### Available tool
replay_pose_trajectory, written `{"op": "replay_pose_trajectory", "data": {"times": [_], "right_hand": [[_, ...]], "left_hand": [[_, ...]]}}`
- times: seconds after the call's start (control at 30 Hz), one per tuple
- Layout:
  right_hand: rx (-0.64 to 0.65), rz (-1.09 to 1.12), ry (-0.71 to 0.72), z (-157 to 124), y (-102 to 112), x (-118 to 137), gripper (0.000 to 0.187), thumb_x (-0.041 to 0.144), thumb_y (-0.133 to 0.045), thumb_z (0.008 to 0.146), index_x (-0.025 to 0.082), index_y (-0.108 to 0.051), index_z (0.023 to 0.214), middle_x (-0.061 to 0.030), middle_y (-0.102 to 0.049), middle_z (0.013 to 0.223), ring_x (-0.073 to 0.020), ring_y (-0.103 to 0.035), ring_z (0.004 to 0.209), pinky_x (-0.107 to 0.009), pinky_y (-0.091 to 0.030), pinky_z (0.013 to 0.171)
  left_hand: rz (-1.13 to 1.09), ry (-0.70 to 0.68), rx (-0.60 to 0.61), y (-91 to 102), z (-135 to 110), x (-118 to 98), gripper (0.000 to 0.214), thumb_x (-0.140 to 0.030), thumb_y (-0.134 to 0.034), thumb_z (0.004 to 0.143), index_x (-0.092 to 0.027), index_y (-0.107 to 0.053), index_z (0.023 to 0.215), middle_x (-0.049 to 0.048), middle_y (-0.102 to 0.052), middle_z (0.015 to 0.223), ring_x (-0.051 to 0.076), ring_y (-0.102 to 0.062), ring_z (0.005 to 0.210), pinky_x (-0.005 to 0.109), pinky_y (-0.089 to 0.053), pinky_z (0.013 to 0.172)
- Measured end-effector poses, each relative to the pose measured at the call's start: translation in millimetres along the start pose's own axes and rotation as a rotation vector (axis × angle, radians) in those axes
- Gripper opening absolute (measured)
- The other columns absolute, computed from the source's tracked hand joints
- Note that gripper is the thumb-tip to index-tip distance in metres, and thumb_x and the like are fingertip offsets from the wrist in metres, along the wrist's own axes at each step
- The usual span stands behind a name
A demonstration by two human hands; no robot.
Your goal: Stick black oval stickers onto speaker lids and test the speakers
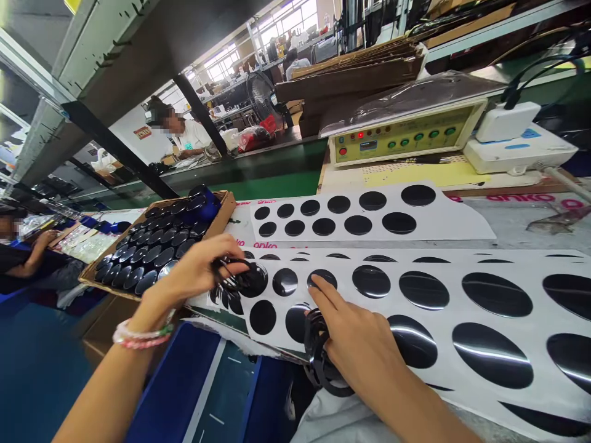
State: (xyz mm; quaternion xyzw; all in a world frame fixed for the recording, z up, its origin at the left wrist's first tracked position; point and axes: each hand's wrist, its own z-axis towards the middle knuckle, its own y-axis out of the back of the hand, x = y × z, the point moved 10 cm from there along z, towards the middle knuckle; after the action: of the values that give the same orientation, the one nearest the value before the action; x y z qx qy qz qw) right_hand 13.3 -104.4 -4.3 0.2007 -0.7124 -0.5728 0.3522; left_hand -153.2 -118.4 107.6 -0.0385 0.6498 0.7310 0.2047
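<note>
My left hand (198, 266), with beaded bracelets (141, 335) at the wrist, is closed on thin black rings (226, 271) above the left end of a white sheet (344, 311). Rows of glossy black round stickers (370, 281) cover that sheet. My right hand (357, 329) has its index and middle fingertips on one small black sticker (323, 278). Its other fingers curl around a bunch of black rings (317, 351) that hangs by the sheet's near edge. Black discs are bunched just under my left fingers; whether they are held or lying there I cannot tell.
A cardboard tray (226, 215) of black round pieces stands at the left. Behind lies another sticker sheet (457, 223). A control box (406, 138) with green buttons and a white power adapter (508, 123) sit at the back right. Blue bins (175, 375) are below; other people sit further left.
</note>
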Motion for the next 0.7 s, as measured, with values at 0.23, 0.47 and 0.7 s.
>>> {"op": "replay_pose_trajectory", "data": {"times": [0.23, 0.47, 0.7], "right_hand": [[-0.078, 0.037, 0.056, 1, 16, 13, 0.071, 0.002, -0.043, 0.067, 0.022, -0.049, 0.135, -0.0014, -0.031, 0.152, -0.0205, -0.070, 0.080, -0.036, -0.057, 0.063], [-0.123, -0.060, 0.292, 19, 7, 67, 0.051, 0.009, -0.052, 0.068, 0.018, -0.059, 0.118, -0.0052, -0.039, 0.149, -0.0178, -0.069, 0.064, -0.031, -0.053, 0.053], [-0.085, -0.078, 0.251, 27, -4, 66, 0.057, 0.008, -0.051, 0.069, 0.020, -0.054, 0.125, -0.0058, -0.034, 0.151, -0.0190, -0.070, 0.071, -0.032, -0.054, 0.054]], "left_hand": [[-0.034, 0.170, -0.050, 13.6, -28, 21, 0.005, -0.018, -0.050, 0.082, -0.021, -0.047, 0.086, -0.0037, -0.051, 0.071, 0.012, -0.052, 0.062, 0.022, -0.044, 0.059], [0.092, 0.057, 0.317, -65.7, 8, 27, 0.054, 0.003, -0.041, 0.068, -0.023, -0.060, 0.111, 0.0044, -0.057, 0.111, 0.017, -0.060, 0.093, 0.025, -0.045, 0.081], [0.184, -0.020, 0.389, -80.4, 20, 38, 0.046, 0.002, -0.042, 0.068, -0.023, -0.061, 0.102, 0.0034, -0.055, 0.108, 0.016, -0.059, 0.076, 0.024, -0.042, 0.064]]}}
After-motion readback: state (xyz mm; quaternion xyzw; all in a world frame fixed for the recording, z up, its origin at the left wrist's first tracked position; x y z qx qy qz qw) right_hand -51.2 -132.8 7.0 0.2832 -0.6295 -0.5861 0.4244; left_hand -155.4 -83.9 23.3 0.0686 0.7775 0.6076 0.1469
